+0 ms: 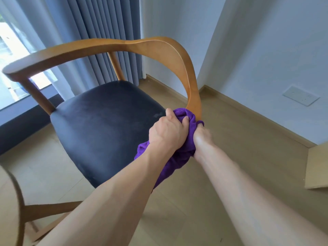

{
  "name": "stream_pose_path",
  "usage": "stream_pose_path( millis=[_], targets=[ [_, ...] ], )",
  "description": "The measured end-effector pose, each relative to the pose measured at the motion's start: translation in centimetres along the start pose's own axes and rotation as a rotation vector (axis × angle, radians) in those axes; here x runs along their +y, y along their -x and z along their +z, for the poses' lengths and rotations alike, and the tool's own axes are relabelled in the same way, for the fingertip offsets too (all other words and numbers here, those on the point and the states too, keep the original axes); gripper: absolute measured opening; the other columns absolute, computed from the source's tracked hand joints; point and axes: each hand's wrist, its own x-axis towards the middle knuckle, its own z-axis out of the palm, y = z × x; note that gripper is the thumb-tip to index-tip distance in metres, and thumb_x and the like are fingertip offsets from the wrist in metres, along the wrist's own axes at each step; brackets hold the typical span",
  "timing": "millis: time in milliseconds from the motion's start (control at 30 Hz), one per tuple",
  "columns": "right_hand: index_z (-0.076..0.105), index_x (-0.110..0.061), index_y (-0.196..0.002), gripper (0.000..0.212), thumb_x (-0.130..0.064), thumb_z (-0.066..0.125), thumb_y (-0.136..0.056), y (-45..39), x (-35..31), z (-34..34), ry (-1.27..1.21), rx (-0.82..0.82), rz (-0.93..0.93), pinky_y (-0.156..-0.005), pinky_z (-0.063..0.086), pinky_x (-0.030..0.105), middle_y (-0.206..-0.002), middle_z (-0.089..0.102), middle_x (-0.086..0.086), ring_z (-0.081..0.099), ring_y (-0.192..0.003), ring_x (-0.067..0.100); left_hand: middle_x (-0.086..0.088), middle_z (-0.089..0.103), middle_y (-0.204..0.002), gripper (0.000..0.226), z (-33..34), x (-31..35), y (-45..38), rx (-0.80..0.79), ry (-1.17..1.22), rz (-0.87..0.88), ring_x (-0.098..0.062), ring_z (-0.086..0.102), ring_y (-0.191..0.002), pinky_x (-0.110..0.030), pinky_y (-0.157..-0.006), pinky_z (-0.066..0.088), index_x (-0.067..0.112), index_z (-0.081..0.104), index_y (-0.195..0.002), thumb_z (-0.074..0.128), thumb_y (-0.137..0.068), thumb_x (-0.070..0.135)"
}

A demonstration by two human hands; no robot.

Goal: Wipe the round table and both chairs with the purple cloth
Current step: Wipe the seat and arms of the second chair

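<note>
A wooden chair (pixel 113 48) with a curved armrest rail and a dark blue padded seat (pixel 106 125) fills the middle of the view. The purple cloth (pixel 179 155) is bunched around the near end of the right armrest, where the rail drops beside the seat. My left hand (pixel 168 132) grips the cloth from the seat side, fingers curled over it. My right hand (pixel 201 137) grips the same cloth from the other side; its fingers are mostly hidden in the folds. The round table's wooden edge (pixel 12 201) shows at the lower left.
Grey-blue curtains (pixel 106 23) and a window hang behind the chair. White walls meet in a corner at the right, with a wall socket plate (pixel 300 95). Light wooden floor (pixel 239 139) lies around the chair. A pale wooden furniture edge (pixel 317 169) juts in at far right.
</note>
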Motion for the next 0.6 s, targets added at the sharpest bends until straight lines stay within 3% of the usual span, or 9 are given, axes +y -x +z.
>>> stream_pose_path(
  millis=[167,300,467,600],
  targets=[
    [0.060,-0.004,-0.122,0.044,-0.031,0.030,-0.104,-4.7,-4.5,-0.9,0.230,-0.014,-0.075,-0.103,0.048,0.045,-0.126,0.063,0.017,0.059,-0.116,0.036,0.002,0.037,-0.067,0.040,1.5,3.2,-3.9,0.017,0.056,-0.081,-0.023,0.041,-0.067,-0.037,-0.066,0.034,0.015,0.033,-0.095,0.040,-0.099,0.055],
    [0.063,-0.003,-0.119,0.044,-0.035,0.038,-0.102,-8.4,-7.6,-0.9,0.312,-0.072,-0.100,-0.101,0.050,0.044,-0.120,0.066,0.016,0.062,-0.111,0.036,-0.006,0.048,-0.092,0.040,2.5,5.2,-7.3,0.014,0.129,-0.135,-0.025,0.046,-0.083,-0.037,-0.074,0.037,0.013,0.034,-0.099,0.042,-0.100,0.053],
    [0.061,-0.012,-0.119,0.037,-0.036,0.042,-0.099,-10.3,-10.1,-0.4,0.143,-0.129,-0.179,-0.099,0.051,0.047,-0.119,0.066,0.012,0.063,-0.107,0.034,-0.007,0.049,-0.089,0.041,2.9,7.0,-9.8,0.059,0.232,-0.252,-0.026,0.046,-0.080,-0.035,-0.071,0.035,0.012,0.032,-0.100,0.044,-0.100,0.051],
    [0.064,-0.025,-0.116,0.061,-0.067,0.042,-0.078,-8.9,-8.2,-1.6,-0.129,-0.272,-0.105,-0.101,0.050,0.047,-0.115,0.070,0.003,0.065,-0.107,0.028,0.004,0.046,-0.073,0.042,3.4,7.7,-9.9,0.148,0.238,-0.326,-0.028,0.051,-0.079,-0.042,-0.074,0.043,0.016,0.031,-0.097,0.045,-0.096,0.055]
  ],
)
